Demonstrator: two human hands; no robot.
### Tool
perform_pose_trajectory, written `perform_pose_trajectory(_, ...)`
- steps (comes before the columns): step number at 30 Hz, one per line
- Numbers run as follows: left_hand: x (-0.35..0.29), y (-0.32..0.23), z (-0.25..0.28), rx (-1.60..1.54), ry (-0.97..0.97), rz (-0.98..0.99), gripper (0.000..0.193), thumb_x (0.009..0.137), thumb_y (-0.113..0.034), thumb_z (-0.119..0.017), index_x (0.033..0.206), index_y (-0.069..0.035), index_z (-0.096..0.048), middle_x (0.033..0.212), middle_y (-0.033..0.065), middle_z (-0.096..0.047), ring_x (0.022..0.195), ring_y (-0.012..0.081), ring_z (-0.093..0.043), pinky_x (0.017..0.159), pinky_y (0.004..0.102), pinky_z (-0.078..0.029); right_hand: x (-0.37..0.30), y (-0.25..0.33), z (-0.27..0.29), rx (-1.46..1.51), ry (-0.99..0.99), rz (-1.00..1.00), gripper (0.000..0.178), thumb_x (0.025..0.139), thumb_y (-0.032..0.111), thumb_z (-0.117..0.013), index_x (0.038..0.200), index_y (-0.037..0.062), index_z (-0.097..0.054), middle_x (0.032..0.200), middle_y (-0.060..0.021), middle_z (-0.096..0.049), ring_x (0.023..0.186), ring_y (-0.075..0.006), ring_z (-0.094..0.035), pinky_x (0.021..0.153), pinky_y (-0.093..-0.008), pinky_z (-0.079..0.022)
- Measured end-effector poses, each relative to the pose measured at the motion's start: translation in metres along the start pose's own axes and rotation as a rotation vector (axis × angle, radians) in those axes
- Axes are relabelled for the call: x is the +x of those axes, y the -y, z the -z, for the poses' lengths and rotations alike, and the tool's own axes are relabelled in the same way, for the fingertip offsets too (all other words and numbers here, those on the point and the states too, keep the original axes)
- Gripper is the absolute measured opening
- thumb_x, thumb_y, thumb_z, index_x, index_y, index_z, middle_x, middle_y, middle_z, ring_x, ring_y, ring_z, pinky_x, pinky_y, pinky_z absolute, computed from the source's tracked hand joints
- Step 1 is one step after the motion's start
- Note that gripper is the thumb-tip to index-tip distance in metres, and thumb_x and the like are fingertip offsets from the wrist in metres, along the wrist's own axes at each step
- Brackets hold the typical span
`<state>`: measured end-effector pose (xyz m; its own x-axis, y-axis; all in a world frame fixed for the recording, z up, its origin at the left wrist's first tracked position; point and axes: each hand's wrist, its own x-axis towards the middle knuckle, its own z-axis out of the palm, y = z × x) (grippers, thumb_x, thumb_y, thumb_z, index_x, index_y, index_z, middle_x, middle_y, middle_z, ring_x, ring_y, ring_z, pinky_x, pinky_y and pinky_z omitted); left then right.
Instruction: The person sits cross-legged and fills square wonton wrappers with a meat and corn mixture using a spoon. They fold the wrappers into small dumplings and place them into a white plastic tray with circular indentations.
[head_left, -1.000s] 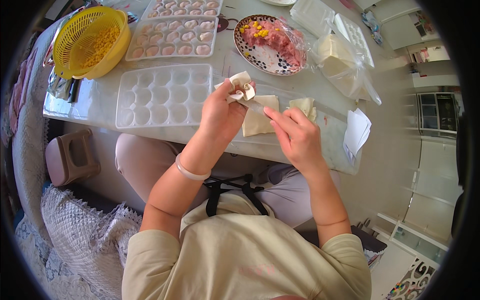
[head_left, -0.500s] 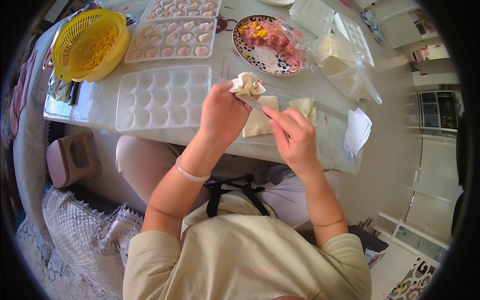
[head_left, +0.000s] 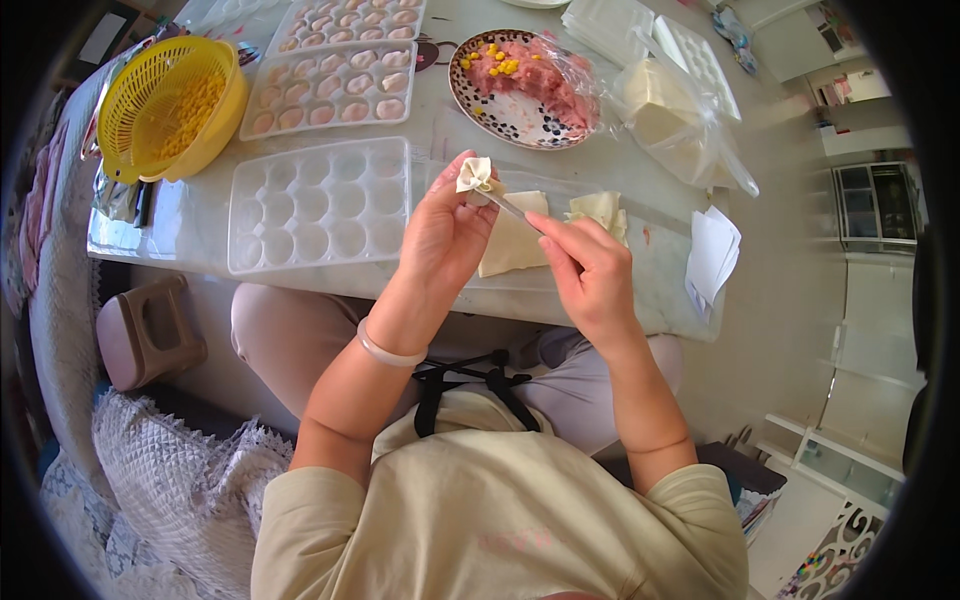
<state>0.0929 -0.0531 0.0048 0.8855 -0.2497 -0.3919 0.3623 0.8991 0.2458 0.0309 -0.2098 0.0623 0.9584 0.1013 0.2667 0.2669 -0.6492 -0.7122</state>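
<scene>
"Shirtfront (head_left: 500,470) fills the foreground. Any words on it?"

"Faint pink print (head_left: 515,541), too blurred to make out; no brand can be told."

"And the hands?"

"Close together above the bench (head_left: 640,300). The left hand (head_left: 440,235) pinches a pale dough wrapper (head_left: 474,176) at its fingertips; the right hand (head_left: 592,275) grips a thin, flat tool (head_left: 515,207), its tip apparently against the dough."

"What has just changed?"

"A moment ago the wrapper flared in loose ruffles; now it is drawn into a tighter bundle, suggesting the folding is well along."

"Beyond that?"

"Stacked wrappers (head_left: 513,248) lie between the hands, white paper sheets (head_left: 712,255) off to the right with no readable writing, a round-welled tray (head_left: 318,205) to the left. Farther back, a patterned plate (head_left: 459,85) bears pink minced filling (head_left: 545,85) topped with yellow kernels (head_left: 510,67), beside trays holding plump, pale pieces (head_left: 358,84), one to a well."
</scene>
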Motion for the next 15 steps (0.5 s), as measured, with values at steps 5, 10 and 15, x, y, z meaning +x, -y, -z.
perform_pose_trajectory(5, -0.008, -0.002, -0.005, 0.029, 0.169, 0.022, 0.034, 0.092, -0.002, -0.045, 0.125, -0.002, -0.045, 0.115, 0.0148, -0.058, 0.107, 0.0252, -0.058, 0.096, 0.0375, -0.047, 0.003, 0.0, 0.006, -0.036, 0.005, 0.022, 0.024, 0.086, 0.004, -0.063, 0.109, 0.0076, -0.069, 0.07, -0.0071, -0.053, 0.055, -0.0197, -0.048, 0.052, -0.0311, -0.04)
perform_pose_trajectory(10, -0.006, -0.01, -0.005, -0.01, 0.1, -0.001, 0.032, 0.095, -0.005, -0.048, 0.126, 0.001, -0.044, 0.12, 0.0166, -0.055, 0.116, 0.0287, -0.053, 0.103, 0.0406, -0.045, -0.004, 0.0, 0.019, -0.089, -0.04, 0.108, 0.027, 0.084, 0.002, -0.064, 0.109, 0.0101, -0.07, 0.071, -0.0067, -0.054, 0.058, -0.0203, -0.055, 0.052, -0.0321, -0.045)
perform_pose_trajectory(15, -0.01, -0.006, -0.004, 0.059, 0.253, 0.013, 0.034, 0.095, -0.009, -0.046, 0.127, 0.0, -0.044, 0.117, 0.0144, -0.056, 0.119, 0.0306, -0.053, 0.103, 0.0416, -0.043, -0.002, -0.004, 0.015, -0.141, -0.022, 0.144, 0.029, 0.082, 0.002, -0.066, 0.109, 0.012, -0.07, 0.074, -0.005, -0.055, 0.059, -0.0205, -0.057, 0.051, -0.0332, -0.046)
